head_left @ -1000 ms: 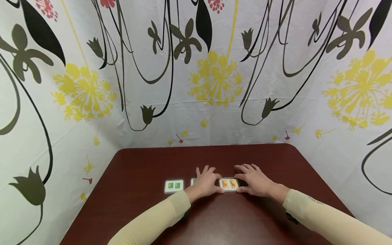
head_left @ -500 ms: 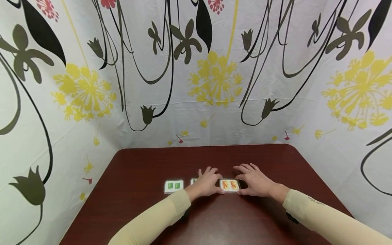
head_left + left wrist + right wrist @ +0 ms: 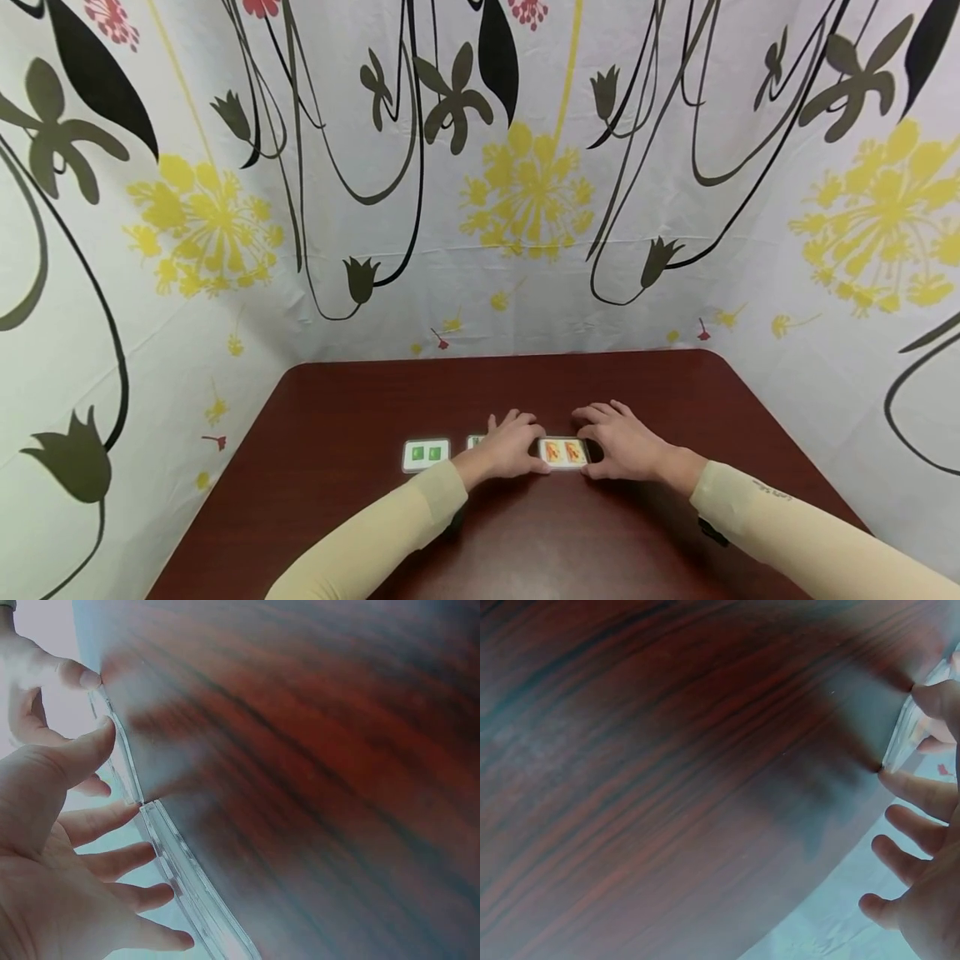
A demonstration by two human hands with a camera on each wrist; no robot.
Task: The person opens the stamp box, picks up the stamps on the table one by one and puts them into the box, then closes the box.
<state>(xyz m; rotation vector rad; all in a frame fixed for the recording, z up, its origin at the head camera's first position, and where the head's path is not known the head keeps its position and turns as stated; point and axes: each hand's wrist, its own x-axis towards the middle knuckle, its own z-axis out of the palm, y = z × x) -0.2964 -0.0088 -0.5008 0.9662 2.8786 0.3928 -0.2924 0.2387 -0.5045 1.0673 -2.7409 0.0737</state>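
A flat picture card in a clear case (image 3: 564, 452), with two orange pictures on its face, lies on the table between both hands. My left hand (image 3: 506, 446) grips its left end, thumb at the near corner and index finger at the far one. At the right end my right hand (image 3: 626, 442) holds it the same way, its other fingers spread. The left wrist view shows the clear case (image 3: 129, 761) edge-on, thumbs along its near side. Partly hidden behind my left hand is a second card (image 3: 472, 442); its clear edge (image 3: 199, 881) runs beside the first.
Farther left lies another card (image 3: 408, 457) with two green pictures. The dark red-brown wooden table (image 3: 360, 400) has rounded far corners. Behind it hangs a white cloth (image 3: 330, 225) printed with flowers and stems.
The orange-pictured card and my left hand have shifted very slightly to the right. The green-pictured card stays where it was, and both hands keep their grip.
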